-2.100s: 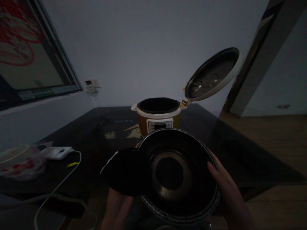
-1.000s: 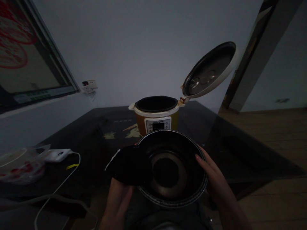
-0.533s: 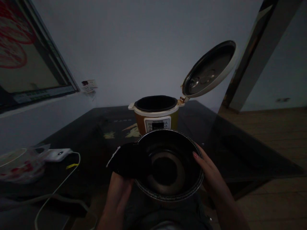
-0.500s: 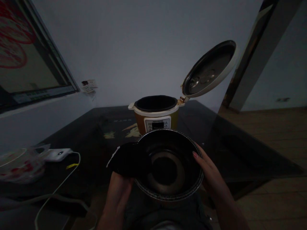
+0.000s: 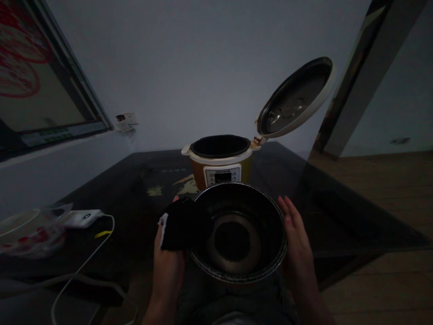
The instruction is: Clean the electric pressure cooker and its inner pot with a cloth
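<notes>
A dark round inner pot (image 5: 233, 266) with a speckled rim is tilted towards me, its inside showing a pale ring on the bottom. My left hand (image 5: 169, 259) grips a black cloth (image 5: 184, 225) with a white edge, which lies over the pot's left rim. Along the right outer side, my right hand (image 5: 296, 230) presses against the pot with its fingers stretched upward. What bears the pot from below is hidden. Just behind it stands an orange and white electric cooker (image 5: 221, 160), its lid (image 5: 297, 99) raised to the right.
The cooker stands on a dark glossy table (image 5: 270, 167) against a wall. At the left are a plastic bag (image 5: 30, 232), a white power strip (image 5: 84, 219) and a trailing cable (image 5: 89, 259). A wall socket (image 5: 126, 121) is beside the window.
My right hand's fingers have gone from over the rim to the outside of the pot. My left fingers now show behind the cloth, which is bunched smaller. The pot stays nearly in place.
</notes>
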`<state>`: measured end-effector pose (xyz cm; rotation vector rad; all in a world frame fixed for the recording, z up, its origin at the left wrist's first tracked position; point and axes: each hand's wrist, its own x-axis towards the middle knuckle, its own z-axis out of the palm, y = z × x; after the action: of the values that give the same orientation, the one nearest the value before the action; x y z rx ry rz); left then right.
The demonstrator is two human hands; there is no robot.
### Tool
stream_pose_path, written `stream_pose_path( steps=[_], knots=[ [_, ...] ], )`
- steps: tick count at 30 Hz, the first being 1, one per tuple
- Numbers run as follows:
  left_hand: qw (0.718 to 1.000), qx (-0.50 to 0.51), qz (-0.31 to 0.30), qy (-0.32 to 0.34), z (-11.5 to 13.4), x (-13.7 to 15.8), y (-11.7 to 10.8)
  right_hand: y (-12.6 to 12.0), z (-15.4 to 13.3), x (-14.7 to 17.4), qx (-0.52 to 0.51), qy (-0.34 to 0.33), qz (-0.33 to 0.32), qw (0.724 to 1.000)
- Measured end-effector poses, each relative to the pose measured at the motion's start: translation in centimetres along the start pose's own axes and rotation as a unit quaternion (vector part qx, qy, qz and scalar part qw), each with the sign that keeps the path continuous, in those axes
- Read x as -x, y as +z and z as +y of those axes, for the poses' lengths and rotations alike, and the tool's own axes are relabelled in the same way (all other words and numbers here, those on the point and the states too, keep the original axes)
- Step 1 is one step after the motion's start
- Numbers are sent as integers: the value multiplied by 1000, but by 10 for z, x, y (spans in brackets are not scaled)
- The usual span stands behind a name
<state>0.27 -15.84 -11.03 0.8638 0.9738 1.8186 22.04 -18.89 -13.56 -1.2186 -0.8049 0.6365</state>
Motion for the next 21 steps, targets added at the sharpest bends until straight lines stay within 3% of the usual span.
stream_pose_path(
  steps=[4, 7, 9, 12, 13, 16, 21],
  knots=[
    [981, -141, 2, 130, 0, 8, -15, 0, -9, 12, 66, -137, 54, 987],
    [947, -213, -21, 241, 7, 14, -20, -5, -22, 19, 71, -246, 34, 966],
    [940, -213, -65, 260, 18, 15, -14, -7, -35, 20, 76, -324, -9, 943],
    [929, -220, -214, 207, 40, 12, 7, -5, -60, 14, 101, -390, -107, 909],
    [915, -229, -277, 181, 48, 10, 16, -3, -68, 10, 109, -393, -146, 901],
    [885, -237, -384, 113, 62, 3, 37, 4, -85, -5, 114, -357, -264, 889],
    [877, -191, -435, 67, 61, -5, 46, 7, -85, -20, 13, -143, -383, 913]
  ],
)
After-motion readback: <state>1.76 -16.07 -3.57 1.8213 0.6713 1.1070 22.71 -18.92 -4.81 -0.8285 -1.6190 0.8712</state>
